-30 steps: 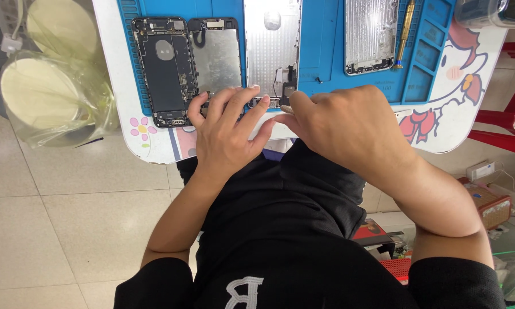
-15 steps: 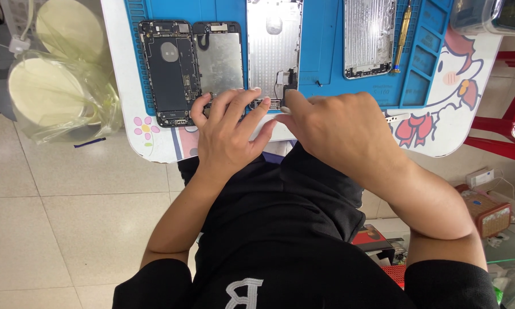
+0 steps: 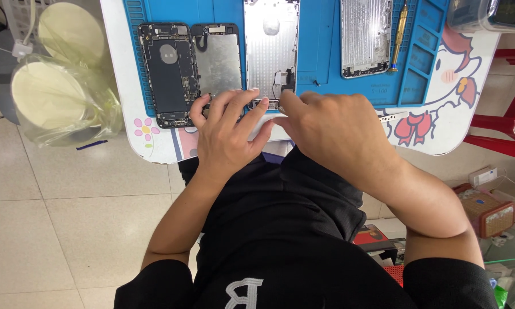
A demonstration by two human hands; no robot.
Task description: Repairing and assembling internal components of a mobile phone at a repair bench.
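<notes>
My left hand (image 3: 229,134) lies with fingers spread over the lower end of a silver phone housing (image 3: 271,48) and holds it down on the blue repair mat (image 3: 320,34). My right hand (image 3: 334,131) is curled beside it. Its fingertips are pinched at the housing's bottom edge near a small black part (image 3: 287,80). Whatever they pinch is hidden. The two hands touch at the thumbs. Left of my left hand lies an opened dark phone body (image 3: 168,71) with its screen panel (image 3: 218,57) folded out beside it.
A second silver housing (image 3: 365,37) and a yellow screwdriver (image 3: 398,34) lie on the mat's right side. A clear plastic box (image 3: 486,14) stands at the white table's (image 3: 440,131) far right corner. Bagged pale discs (image 3: 57,97) sit left of the table, red stool legs (image 3: 503,134) to its right.
Both hands stay at the housing's bottom edge. My left fingers have shifted slightly over it, and the view has moved a little.
</notes>
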